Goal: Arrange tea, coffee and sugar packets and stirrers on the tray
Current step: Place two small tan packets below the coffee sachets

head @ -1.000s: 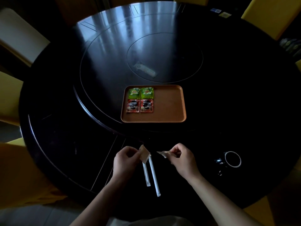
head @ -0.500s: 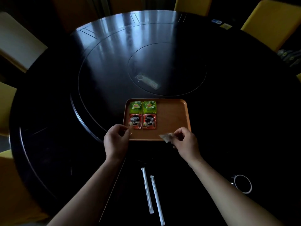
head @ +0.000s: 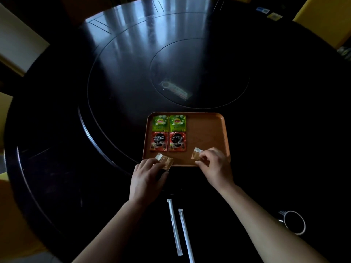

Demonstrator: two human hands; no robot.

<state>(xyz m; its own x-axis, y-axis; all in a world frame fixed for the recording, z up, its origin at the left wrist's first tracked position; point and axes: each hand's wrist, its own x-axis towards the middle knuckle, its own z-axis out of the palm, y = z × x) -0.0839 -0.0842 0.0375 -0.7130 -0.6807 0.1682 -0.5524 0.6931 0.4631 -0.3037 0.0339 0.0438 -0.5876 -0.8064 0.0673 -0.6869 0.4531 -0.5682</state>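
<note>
An orange tray (head: 207, 130) lies on the dark round table. Two green tea packets (head: 169, 123) sit side by side in its far left corner, with two red coffee packets (head: 167, 141) right below them. My left hand (head: 146, 177) holds a brown sugar packet (head: 164, 160) over the tray's near left edge. My right hand (head: 214, 166) pinches a second brown sugar packet (head: 196, 153) over the tray's near middle. Two white wrapped stirrers (head: 179, 226) lie on the table between my forearms.
A dark mug with a white rim (head: 293, 222) stands at the near right by my right forearm. A small flat device (head: 175, 89) lies on the table's inner disc. Yellow chairs (head: 322, 18) surround the table.
Both hands moved forward from the table's near edge to the tray's near rim, each carrying a sugar packet. The stirrers stayed on the table.
</note>
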